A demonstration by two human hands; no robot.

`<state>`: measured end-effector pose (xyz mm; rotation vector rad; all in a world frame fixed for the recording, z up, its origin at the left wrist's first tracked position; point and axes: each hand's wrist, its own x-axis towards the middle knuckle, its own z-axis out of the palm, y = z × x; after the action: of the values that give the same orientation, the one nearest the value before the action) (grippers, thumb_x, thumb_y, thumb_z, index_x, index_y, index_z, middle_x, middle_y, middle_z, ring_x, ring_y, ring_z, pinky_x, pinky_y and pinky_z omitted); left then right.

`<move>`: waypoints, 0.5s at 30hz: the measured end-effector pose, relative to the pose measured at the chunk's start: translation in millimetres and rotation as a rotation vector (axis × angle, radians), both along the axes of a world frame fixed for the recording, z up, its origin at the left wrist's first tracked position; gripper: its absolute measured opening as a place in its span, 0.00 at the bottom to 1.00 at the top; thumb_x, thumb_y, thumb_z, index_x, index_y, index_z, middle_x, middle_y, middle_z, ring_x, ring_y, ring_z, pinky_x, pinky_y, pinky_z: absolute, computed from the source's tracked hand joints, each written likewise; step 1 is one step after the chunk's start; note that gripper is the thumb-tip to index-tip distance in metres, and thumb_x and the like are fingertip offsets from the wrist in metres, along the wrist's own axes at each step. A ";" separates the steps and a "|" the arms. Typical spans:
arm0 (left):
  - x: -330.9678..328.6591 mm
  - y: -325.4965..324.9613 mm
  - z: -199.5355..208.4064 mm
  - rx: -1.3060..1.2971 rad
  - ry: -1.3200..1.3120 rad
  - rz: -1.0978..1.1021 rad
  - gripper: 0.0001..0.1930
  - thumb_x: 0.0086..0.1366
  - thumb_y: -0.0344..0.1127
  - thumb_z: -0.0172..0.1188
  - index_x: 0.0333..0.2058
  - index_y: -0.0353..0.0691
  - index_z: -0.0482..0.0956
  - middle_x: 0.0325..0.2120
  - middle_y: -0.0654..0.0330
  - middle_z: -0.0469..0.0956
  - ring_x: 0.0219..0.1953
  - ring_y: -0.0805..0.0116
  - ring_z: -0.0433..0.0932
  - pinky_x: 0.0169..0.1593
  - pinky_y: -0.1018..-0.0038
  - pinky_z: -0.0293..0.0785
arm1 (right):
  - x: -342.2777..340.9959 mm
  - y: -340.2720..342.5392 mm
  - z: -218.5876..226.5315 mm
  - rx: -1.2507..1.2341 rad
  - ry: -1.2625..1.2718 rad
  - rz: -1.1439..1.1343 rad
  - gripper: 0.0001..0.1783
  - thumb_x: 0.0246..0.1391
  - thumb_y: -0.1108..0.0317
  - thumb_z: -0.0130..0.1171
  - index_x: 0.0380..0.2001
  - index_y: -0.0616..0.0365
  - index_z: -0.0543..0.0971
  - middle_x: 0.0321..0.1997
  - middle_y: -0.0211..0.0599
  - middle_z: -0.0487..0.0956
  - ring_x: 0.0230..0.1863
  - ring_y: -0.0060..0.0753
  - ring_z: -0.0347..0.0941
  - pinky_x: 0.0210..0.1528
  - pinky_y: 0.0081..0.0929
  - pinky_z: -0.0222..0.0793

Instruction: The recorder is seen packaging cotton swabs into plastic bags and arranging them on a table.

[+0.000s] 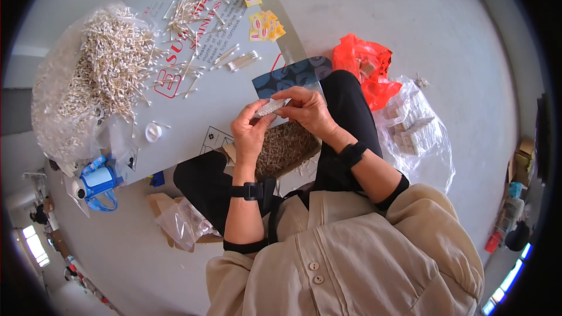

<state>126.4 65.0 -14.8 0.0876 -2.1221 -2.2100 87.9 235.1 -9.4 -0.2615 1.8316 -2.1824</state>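
Note:
Both my hands are closed around a small packed bundle of cotton swabs (270, 108), whose white tips face up. My left hand (249, 127) pinches its left end between thumb and fingers. On the right end are the thumb and fingertips of my right hand (308, 110). Just beyond the bundle, a dark blue patterned sheet (284, 80) lies at the table's edge. Below my hands, between my knees, is an open box (288, 146) filled with many thin brownish pieces, too small to name. A short row of swabs (244, 61) lies on the table ahead.
On the grey table (199, 102) a clear bag (88, 82) overflows with swabs at left, near loose swabs (190, 14), yellow packets (266, 26), a round white container (153, 133) and a blue bottle (98, 181). Right on the floor are a red bag (357, 61) and a clear bag of white packs (413, 129).

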 end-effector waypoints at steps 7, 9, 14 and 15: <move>3.2 11.5 7.0 0.101 -0.136 0.059 0.12 0.58 0.21 0.66 0.42 0.32 0.81 0.34 0.61 0.81 0.33 0.77 0.78 0.37 0.78 0.79 | 0.4 2.7 9.7 0.040 -0.134 0.027 0.12 0.50 0.79 0.64 0.40 0.63 0.83 0.34 0.28 0.81 0.30 0.13 0.76 0.30 0.14 0.74; 3.9 11.8 8.9 0.183 -0.162 0.065 0.09 0.60 0.22 0.64 0.41 0.31 0.81 0.33 0.59 0.81 0.32 0.75 0.79 0.38 0.77 0.80 | -0.2 1.3 14.8 0.065 -0.142 0.038 0.11 0.50 0.79 0.64 0.39 0.63 0.83 0.33 0.28 0.82 0.30 0.14 0.77 0.30 0.14 0.74; 3.5 14.8 11.7 0.234 -0.162 0.086 0.08 0.64 0.24 0.57 0.40 0.30 0.80 0.34 0.56 0.82 0.32 0.70 0.81 0.37 0.76 0.81 | 4.5 -6.4 22.7 0.035 -0.240 -0.023 0.07 0.52 0.77 0.62 0.36 0.63 0.83 0.29 0.30 0.82 0.27 0.17 0.78 0.27 0.16 0.74; 3.9 15.9 12.1 0.223 -0.168 0.093 0.08 0.64 0.24 0.56 0.40 0.29 0.80 0.34 0.56 0.82 0.33 0.70 0.82 0.38 0.75 0.81 | 5.4 -7.2 19.1 0.036 -0.240 -0.024 0.07 0.52 0.77 0.62 0.36 0.63 0.83 0.29 0.30 0.82 0.27 0.17 0.78 0.27 0.16 0.74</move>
<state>130.3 80.9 -2.7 0.3895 -1.8922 -2.4522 93.3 227.9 9.7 0.0300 1.7468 -2.0903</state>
